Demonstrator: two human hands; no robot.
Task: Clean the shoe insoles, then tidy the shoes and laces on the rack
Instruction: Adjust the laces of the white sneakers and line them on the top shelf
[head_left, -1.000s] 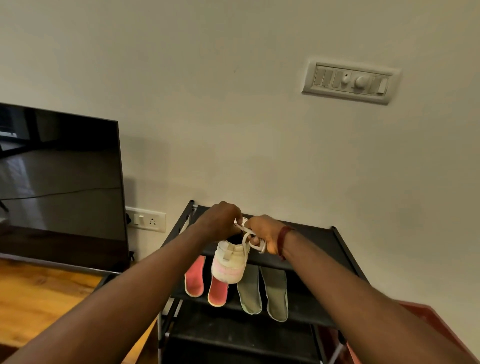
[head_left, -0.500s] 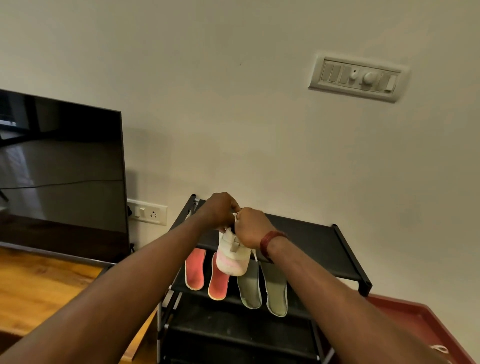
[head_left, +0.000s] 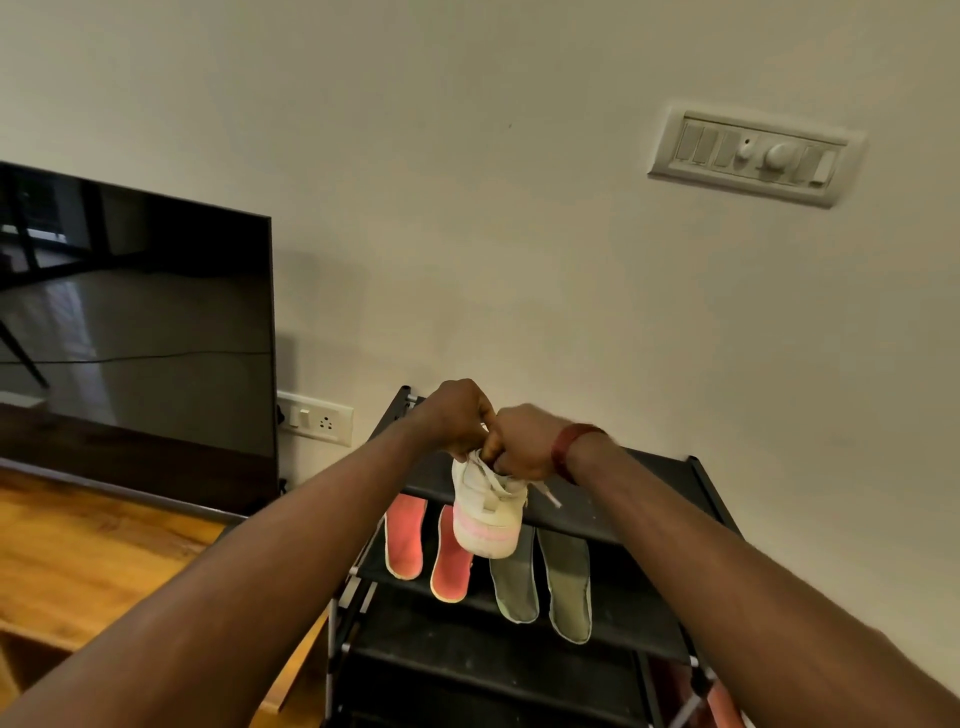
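Note:
A white shoe (head_left: 487, 512) with a pink sole stripe hangs toe-down over the black shoe rack (head_left: 613, 514). My left hand (head_left: 460, 415) and my right hand (head_left: 522, 441) meet knuckle to knuckle at its top, both pinching the white lace (head_left: 549, 494), whose loose end trails to the right. On the rack's second shelf lie two pink insoles (head_left: 405, 540) and two grey-green insoles (head_left: 569, 587), side by side. The shoe's opening is hidden behind my fingers.
A dark TV screen (head_left: 135, 327) stands at the left on a wooden unit (head_left: 78, 566). A wall socket (head_left: 314, 418) sits beside the rack, a switch panel (head_left: 753, 156) higher on the wall. A red object (head_left: 722, 701) shows at the lower right of the rack.
My hands have closed together at the shoe's top and the lace loop seen one second ago is pulled in. The view has shifted slightly.

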